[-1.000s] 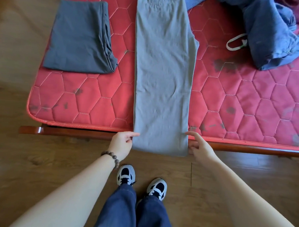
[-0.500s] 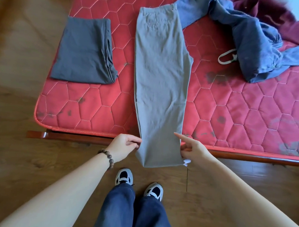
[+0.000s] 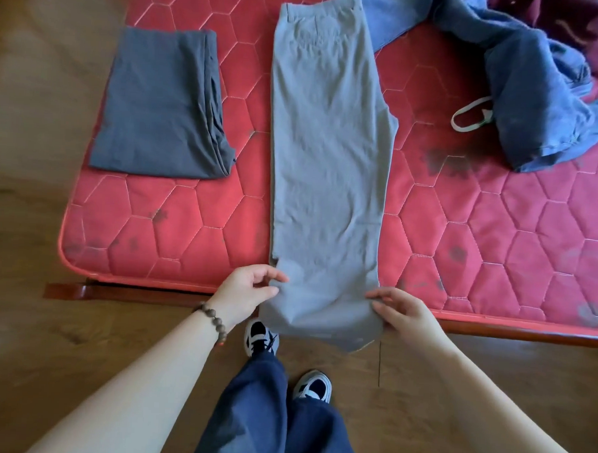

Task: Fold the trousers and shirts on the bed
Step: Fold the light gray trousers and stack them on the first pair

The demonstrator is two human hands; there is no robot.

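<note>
The hem of the grey trousers (image 3: pixel 324 316) hides my left fingertips (image 3: pixel 277 290) and part of my left shoe (image 3: pixel 259 339), while the top edge cuts off the blue garment (image 3: pixel 536 93), the maroon cloth (image 3: pixel 580 36) and the far end of the mattress (image 3: pixel 495 241).

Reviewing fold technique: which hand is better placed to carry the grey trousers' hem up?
Neither alone: left hand and right hand each pinch a hem corner of the grey trousers, so both share the grip.
</note>
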